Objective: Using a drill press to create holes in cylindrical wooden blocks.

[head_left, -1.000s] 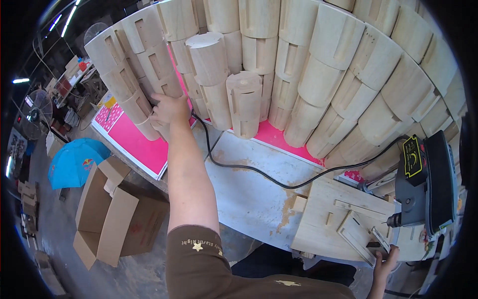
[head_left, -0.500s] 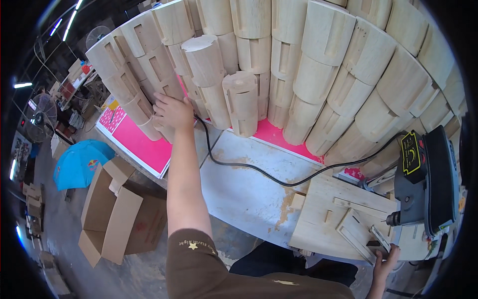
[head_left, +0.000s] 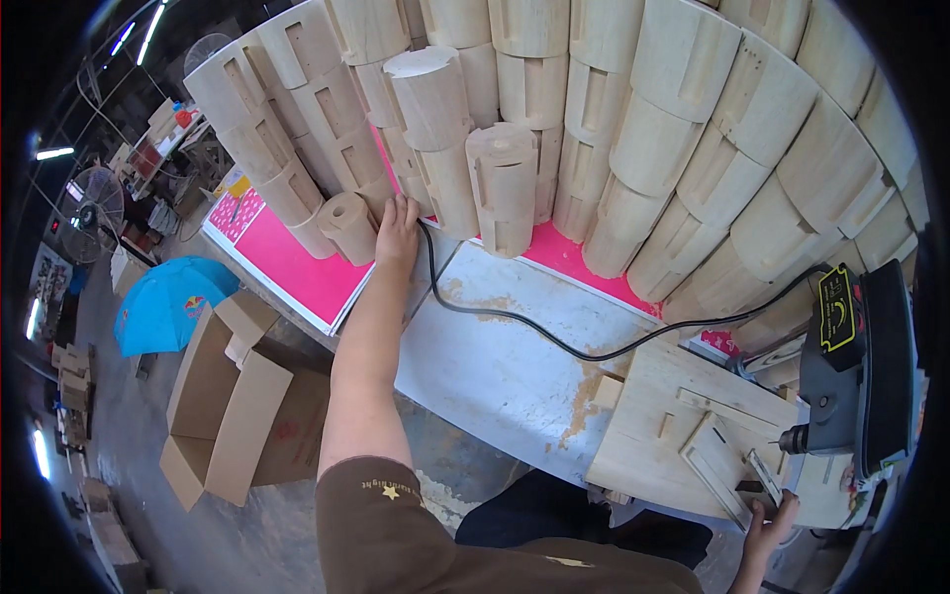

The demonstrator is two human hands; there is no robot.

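My left hand (head_left: 398,236) reaches far up the table to the foot of the stacked pale wooden cylinders (head_left: 435,183). Its fingers point away from me and rest against the wood, with nothing visible in them. Just left of it stands a short wooden cylinder (head_left: 348,228) with a round hole in its top. At the lower right, my right hand (head_left: 770,523) is closed around the near end of a wooden jig (head_left: 714,465) made of angled strips on a board. The drill chuck (head_left: 794,439) of a bench drill (head_left: 859,366) is just above that jig.
Rows of slotted wooden cylinders rise along the far side on pink sheets (head_left: 297,252). A black cable (head_left: 539,346) crosses the pale tabletop (head_left: 495,371) to the drill. Left of the table are an open cardboard box (head_left: 242,426) and a blue umbrella (head_left: 176,307) on the floor.
My left hand has moved right, off the short holed cylinder, which now shows upright beside it. The view has shifted slightly. My right hand keeps its hold on the jig.
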